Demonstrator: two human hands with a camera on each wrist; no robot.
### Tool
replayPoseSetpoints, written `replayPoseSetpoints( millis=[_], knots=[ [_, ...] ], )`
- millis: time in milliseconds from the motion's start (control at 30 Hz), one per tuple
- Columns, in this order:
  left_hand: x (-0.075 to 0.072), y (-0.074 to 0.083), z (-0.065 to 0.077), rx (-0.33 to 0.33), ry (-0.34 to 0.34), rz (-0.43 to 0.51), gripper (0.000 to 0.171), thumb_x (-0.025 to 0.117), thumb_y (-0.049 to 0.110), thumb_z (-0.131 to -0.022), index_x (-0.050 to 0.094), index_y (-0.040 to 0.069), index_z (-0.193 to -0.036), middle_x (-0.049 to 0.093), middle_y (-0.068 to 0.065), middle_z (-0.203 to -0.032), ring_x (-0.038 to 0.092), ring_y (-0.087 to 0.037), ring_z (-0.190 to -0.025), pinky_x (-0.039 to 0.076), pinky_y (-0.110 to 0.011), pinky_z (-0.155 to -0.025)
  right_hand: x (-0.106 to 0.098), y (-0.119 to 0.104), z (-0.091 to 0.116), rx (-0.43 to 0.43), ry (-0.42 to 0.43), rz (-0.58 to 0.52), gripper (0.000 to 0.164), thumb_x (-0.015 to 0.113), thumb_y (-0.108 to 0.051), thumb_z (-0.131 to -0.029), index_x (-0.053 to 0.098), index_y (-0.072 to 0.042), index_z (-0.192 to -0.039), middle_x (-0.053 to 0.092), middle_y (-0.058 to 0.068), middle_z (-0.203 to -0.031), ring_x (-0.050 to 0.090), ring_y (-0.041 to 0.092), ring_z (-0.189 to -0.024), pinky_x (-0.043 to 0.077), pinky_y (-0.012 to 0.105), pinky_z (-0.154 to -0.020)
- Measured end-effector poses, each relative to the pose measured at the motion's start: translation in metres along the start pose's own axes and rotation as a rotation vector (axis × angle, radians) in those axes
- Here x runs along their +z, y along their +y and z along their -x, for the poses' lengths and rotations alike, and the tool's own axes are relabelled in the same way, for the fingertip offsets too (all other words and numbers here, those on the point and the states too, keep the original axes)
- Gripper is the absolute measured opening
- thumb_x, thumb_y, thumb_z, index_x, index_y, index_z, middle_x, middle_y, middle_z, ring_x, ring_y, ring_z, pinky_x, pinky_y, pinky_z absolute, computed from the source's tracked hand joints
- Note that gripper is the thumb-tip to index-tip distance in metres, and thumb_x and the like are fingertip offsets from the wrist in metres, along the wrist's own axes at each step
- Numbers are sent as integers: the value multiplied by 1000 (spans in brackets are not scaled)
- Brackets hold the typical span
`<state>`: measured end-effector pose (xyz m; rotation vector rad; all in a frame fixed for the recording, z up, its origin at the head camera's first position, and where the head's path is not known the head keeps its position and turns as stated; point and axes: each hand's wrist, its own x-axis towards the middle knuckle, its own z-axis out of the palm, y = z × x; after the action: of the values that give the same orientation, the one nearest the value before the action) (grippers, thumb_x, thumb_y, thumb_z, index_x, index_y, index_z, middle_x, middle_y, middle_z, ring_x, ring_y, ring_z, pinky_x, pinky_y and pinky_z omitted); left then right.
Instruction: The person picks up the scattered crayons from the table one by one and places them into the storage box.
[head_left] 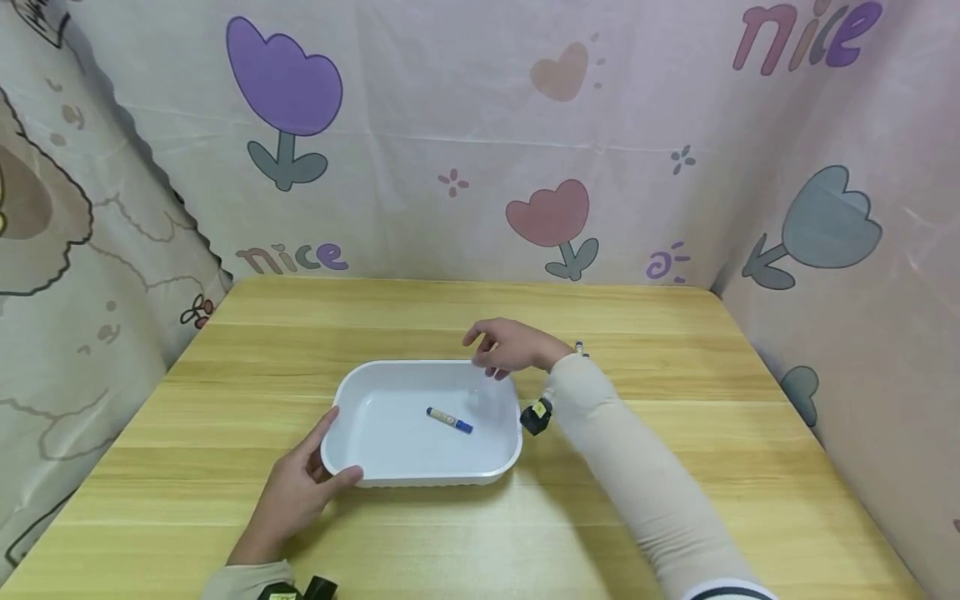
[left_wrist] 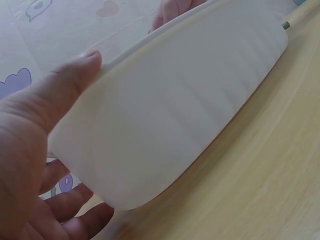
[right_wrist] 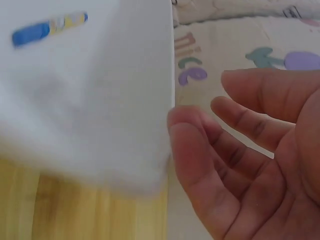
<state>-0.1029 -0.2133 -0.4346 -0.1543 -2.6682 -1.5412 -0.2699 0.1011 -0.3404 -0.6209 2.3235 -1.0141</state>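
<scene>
A white plastic tray [head_left: 390,482] with rounded corners sits on the wooden table. Inside it, right of the middle, lies a small marker [head_left: 450,420] with a blue cap; the right wrist view shows the marker [right_wrist: 50,29] blurred. My left hand [head_left: 296,492] grips the tray's left end, with the thumb [left_wrist: 75,80] at the near rim and the other fingers around the corner. Over the tray's far right corner hovers my right hand [head_left: 513,346]. Its fingers [right_wrist: 192,155] bend loosely, and nothing is between them and the thumb.
Partly hidden behind my right wrist, small blue-and-white items [head_left: 580,348], probably markers, are on the table [head_left: 637,325]. A patterned cloth [head_left: 420,100] hangs along the back and both sides. Black wrist cameras [head_left: 536,416] are strapped to both arms.
</scene>
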Motion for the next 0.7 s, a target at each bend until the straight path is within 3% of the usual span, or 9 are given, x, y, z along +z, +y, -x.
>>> replayPoseSetpoints(
  millis=[167, 400, 700],
  knots=[
    [-1, 0, 0, -3, 4, 5, 88, 78, 18, -84, 25, 5, -153, 37, -36, -142, 51, -46, -120, 46, -13, -86, -12, 20, 8, 9, 74, -37, 35, 59, -12, -97, 54, -6, -131, 61, 12, -103, 65, 27, -85, 59, 36, -73],
    [0, 0, 0, -15, 1, 5, 88, 77, 19, -85, 25, 5, -154, 36, -35, -144, 50, -45, -121, 44, -11, -86, -25, 53, 22, 57, 145, -70, 38, 57, -12, -97, 51, 0, -133, 59, 19, -107, 64, 36, -91, 57, 45, -80],
    [0, -1, 1, -12, -1, 5, 87, 76, 19, -86, 24, 6, -154, 37, -35, -142, 51, -45, -121, 43, -9, -86, -37, 86, 35, 138, 232, -69, 37, 56, -12, -98, 50, 4, -130, 59, 23, -95, 63, 29, -75, 58, 42, -74]
  ],
)
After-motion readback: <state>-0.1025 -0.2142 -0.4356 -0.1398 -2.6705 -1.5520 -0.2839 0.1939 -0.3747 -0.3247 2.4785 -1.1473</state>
